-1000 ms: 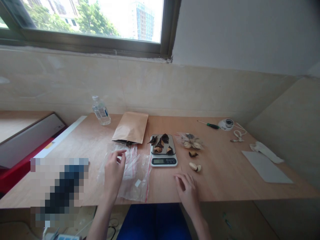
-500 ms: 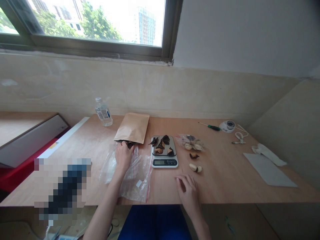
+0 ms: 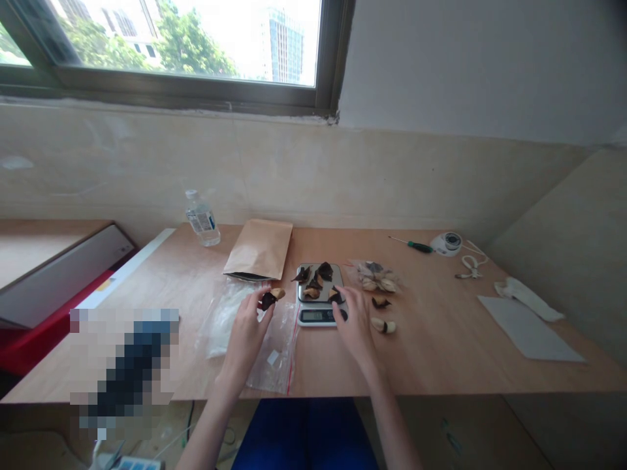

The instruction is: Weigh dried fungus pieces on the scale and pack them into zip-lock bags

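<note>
Long pale-wood surface (image 3: 431,365) beneath everything. Lying flat on it, one brown kraft-paper envelope (image 3: 258,249) and one clear plastic zip bag (image 3: 280,369) with a red stripe. Between them and the bundle at right, one silver digital kitchen scale (image 3: 318,316), about five dark curled shell pieces (image 3: 324,271) on its steel tray. Just right of it, one clear wrapper of pale husks (image 3: 376,277), husks uncounted, then one loose dark shell piece (image 3: 381,302) and one pale husk (image 3: 383,326). Left hand (image 3: 245,339) clenched in a pinch above the zip bag, grasping one dark shell fragment (image 3: 268,301) with a pale bit. Right hand (image 3: 355,320) relaxed and empty, fingertips (image 3: 339,297) at the scale's right edge.
</note>
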`<state>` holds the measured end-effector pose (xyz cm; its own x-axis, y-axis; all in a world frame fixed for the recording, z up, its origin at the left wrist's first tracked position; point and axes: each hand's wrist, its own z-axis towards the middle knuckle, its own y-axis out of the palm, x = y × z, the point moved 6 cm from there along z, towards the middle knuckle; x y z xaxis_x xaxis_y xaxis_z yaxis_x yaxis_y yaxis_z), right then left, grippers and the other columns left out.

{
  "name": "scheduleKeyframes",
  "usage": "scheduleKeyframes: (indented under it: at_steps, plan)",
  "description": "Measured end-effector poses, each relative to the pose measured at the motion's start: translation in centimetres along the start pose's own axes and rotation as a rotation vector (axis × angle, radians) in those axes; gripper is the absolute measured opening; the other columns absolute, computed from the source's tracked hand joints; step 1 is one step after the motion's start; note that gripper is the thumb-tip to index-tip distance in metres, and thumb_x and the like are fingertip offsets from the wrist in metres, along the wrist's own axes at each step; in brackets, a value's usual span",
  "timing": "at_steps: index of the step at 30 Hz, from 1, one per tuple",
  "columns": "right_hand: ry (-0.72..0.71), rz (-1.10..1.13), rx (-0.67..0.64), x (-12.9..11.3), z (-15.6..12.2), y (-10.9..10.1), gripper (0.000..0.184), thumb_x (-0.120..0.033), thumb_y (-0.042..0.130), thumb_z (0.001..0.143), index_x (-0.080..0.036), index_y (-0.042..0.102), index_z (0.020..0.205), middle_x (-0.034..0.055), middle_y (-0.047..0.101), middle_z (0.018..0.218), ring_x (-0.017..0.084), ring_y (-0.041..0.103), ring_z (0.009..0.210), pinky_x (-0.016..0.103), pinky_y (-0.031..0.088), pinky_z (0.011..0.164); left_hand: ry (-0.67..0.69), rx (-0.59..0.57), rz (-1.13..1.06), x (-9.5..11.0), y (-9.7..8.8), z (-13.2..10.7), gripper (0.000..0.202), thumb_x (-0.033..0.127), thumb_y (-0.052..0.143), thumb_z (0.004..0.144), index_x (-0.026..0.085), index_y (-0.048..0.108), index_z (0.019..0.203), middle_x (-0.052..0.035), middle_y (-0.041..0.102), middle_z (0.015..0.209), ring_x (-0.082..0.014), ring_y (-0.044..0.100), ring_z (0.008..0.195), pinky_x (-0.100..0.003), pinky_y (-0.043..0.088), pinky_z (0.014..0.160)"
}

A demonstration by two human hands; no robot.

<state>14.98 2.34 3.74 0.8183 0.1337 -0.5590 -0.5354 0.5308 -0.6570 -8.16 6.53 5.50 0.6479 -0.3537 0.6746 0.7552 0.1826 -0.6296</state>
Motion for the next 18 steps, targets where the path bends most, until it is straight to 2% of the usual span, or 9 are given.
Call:
scheduleKeyframes:
  at_steps: [3, 7, 13, 18]
  plan:
    - [-0.013, -0.084, -0.048, 0.2, 1.7, 1.5, 0.027, -0.026, 0.046, 0.087, -0.021, 0.058, 0.11, 0.0102, 0.055, 0.108, 0.025, 0.05, 0.099, 0.042, 0.041, 0.087, 0.007, -0.02, -0.068, 0.7, 0.7, -0.1, 0.03, 0.031, 0.048, 0.084, 0.022, 0.053, 0.112, -0.005, 0.061, 0.101, -0.0152, 0.057, 0.075, -0.032, 0.047, 0.072]
    - [-0.004, -0.121, -0.079, 1.0, 2.3, 2.5, 0.021, -0.027, 0.049, 0.086, -0.021, 0.063, 0.1, 0.0091, 0.057, 0.104, 0.024, 0.05, 0.093, 0.039, 0.041, 0.083, -0.026, -0.046, -0.16, 1.0, 1.5, -0.1, 0.031, 0.03, 0.051, 0.082, 0.021, 0.054, 0.111, -0.0031, 0.063, 0.095, -0.0134, 0.057, 0.072, -0.028, 0.047, 0.067]
    - [-0.002, -0.11, -0.085, 2.2, 3.6, 2.8, 0.024, -0.029, 0.048, 0.087, -0.02, 0.063, 0.103, 0.0086, 0.059, 0.103, 0.025, 0.05, 0.095, 0.04, 0.039, 0.085, -0.036, -0.089, -0.258, 2.2, 3.1, 0.3, 0.032, 0.03, 0.053, 0.081, 0.02, 0.056, 0.111, -0.0037, 0.064, 0.094, -0.0135, 0.059, 0.074, -0.027, 0.047, 0.066]
    - [-0.069, -0.043, -0.114, 1.1, 7.4, 3.2, 0.027, -0.022, 0.041, 0.089, -0.02, 0.062, 0.107, 0.0087, 0.059, 0.107, 0.023, 0.049, 0.102, 0.038, 0.035, 0.092, -0.077, -0.031, -0.299, 1.7, 3.2, 1.8, 0.034, 0.032, 0.054, 0.08, 0.019, 0.056, 0.111, -0.0053, 0.064, 0.098, -0.0157, 0.06, 0.083, -0.029, 0.047, 0.07]
